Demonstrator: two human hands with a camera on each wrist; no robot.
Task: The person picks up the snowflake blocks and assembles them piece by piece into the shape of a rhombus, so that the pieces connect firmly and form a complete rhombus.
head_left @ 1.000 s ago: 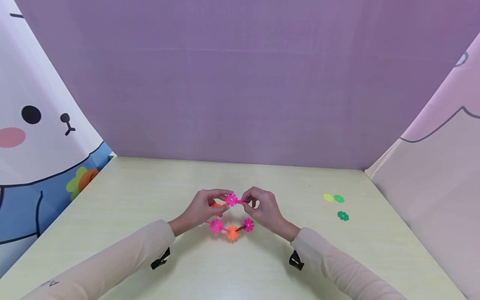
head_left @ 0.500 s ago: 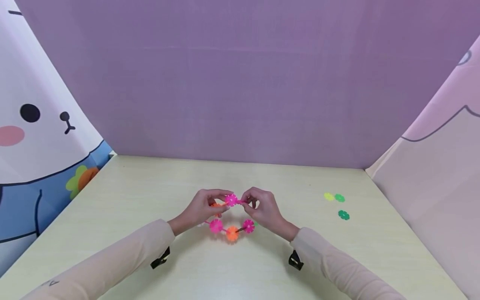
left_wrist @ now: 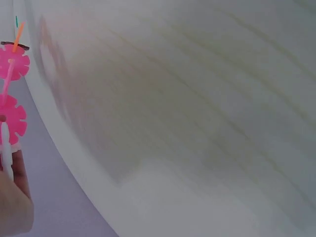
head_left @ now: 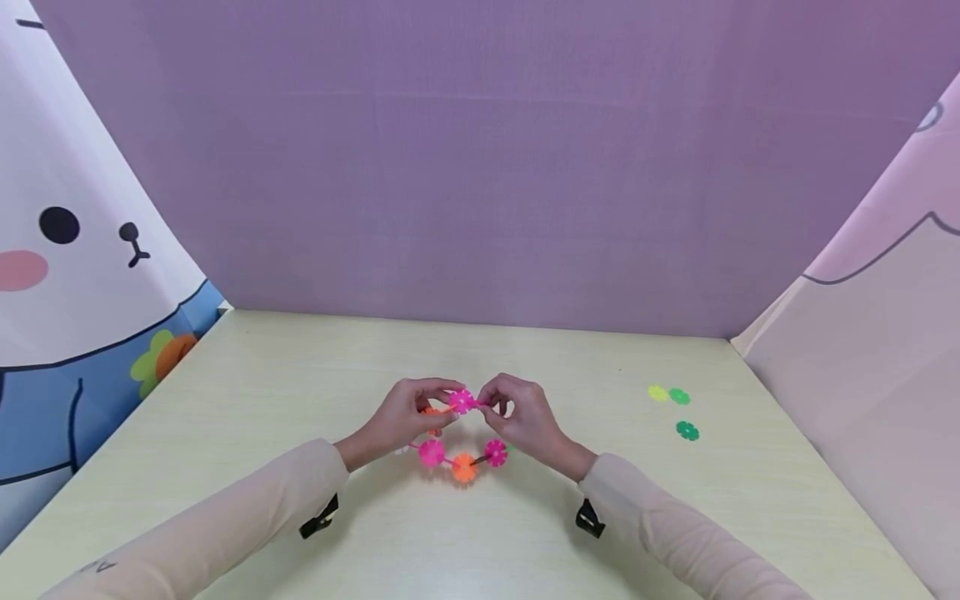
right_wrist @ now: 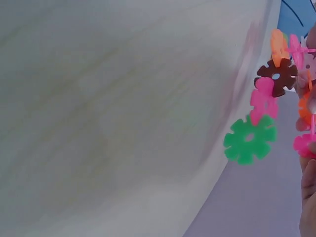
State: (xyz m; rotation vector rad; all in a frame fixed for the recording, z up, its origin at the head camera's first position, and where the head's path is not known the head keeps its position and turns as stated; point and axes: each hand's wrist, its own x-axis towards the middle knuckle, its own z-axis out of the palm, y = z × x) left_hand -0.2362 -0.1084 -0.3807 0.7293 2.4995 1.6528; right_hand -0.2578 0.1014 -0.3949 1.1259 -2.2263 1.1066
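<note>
Several notched plastic flower discs are joined edge to edge in a curved chain between my hands in the head view. My left hand grips the chain's far side by a pink disc, with an orange disc partly hidden behind its fingers. Thumb and forefinger of my right hand pinch another pink disc, seen edge-on against the first. Nearer me hang a second orange disc and a magenta disc. In the right wrist view, a green disc ends the chain, with a brown disc farther along.
On the pale table, to the right, lie a yellow disc, a light green disc and a darker green disc. A purple cloth rises behind the table, and printed cloths flank it.
My right hand has shifted very slightly left, toward my left hand. The left hand and the chain stay almost in place.
</note>
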